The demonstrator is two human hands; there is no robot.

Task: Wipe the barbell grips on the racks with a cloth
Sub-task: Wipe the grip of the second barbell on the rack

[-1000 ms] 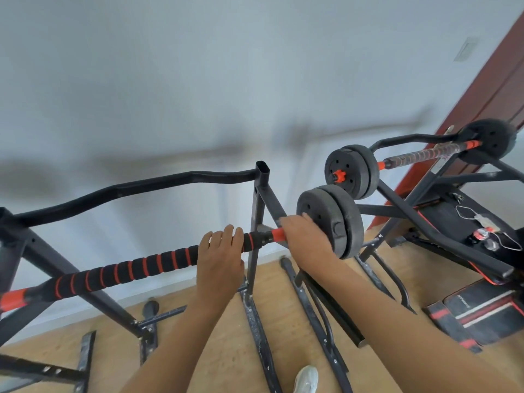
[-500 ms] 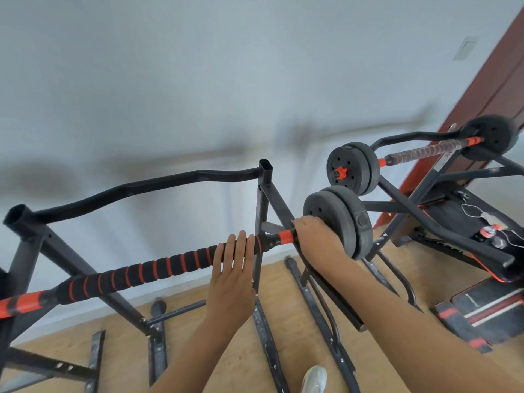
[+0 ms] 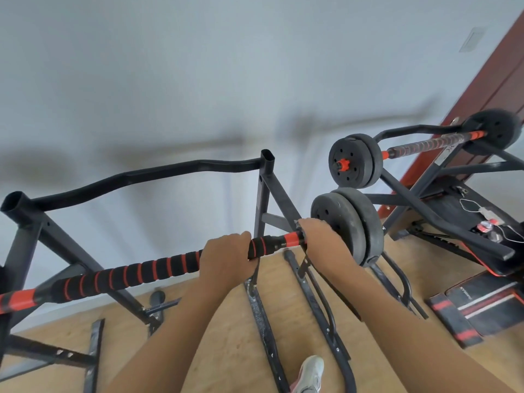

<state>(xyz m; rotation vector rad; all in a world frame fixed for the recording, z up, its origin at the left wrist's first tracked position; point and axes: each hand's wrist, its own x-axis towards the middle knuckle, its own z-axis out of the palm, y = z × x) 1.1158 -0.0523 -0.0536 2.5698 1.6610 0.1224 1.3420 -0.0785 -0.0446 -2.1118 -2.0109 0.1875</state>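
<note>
A barbell with a black foam grip ringed in orange (image 3: 136,275) lies across a black steel rack (image 3: 263,194). My left hand (image 3: 226,258) grips the foam near its right end. Just to the right, my right hand (image 3: 319,242) curls over the orange bar end beside two black weight plates (image 3: 348,228). A second barbell (image 3: 425,144) with black plates rests on another rack at the far right. No cloth is visible in either hand.
The rack's curved top rail (image 3: 136,177) runs behind the bar, close to a white wall. Rack feet and bars (image 3: 312,302) spread over the wooden floor. A black bench (image 3: 470,222) with small items and a striped mat (image 3: 482,310) lie at right. My shoe (image 3: 310,373) shows below.
My left hand went from fingers laid straight over the foam to a full grip round it. The view shifted slightly, so the bar sits higher and further right. My right hand stayed at the bar end.
</note>
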